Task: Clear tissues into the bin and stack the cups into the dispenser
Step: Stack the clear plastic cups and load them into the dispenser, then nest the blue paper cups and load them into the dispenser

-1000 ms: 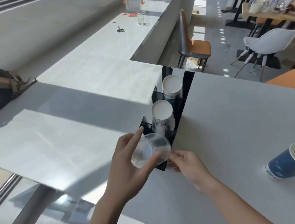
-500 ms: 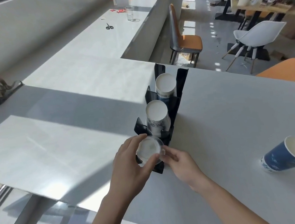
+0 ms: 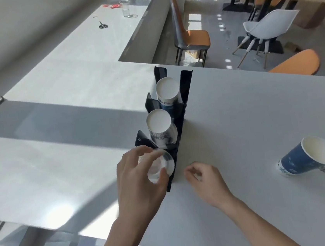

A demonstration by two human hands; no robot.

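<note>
While seating: left hand (image 3: pixel 138 178) fingers pinch the clear cup (image 3: pixel 159 168) over the dispenser (image 3: pixel 185 100) nearest slot.
Right hand (image 3: pixel 203 174): fingers loosely curled, empty, on the counter (image 3: pixel 247 113).
Technique: keep cup level, press straight down.
Remaining: blue cup (image 3: pixel 307 157) lies tipped, right.

The left hand (image 3: pixel 137 178) grips a clear, colourless plastic cup (image 3: pixel 159 166) at the near end of a glossy black dispenser (image 3: pixel 184 108). Beyond the hands, two white-based paper cups sit in it: one with a dark sketch print (image 3: pixel 160 127), one banded blue (image 3: pixel 167 91). Right of the right hand (image 3: pixel 204 176) lies a dark blue cup (image 3: pixel 307 157) with white lining on the grey table (image 3: pixel 247 113).
</note>
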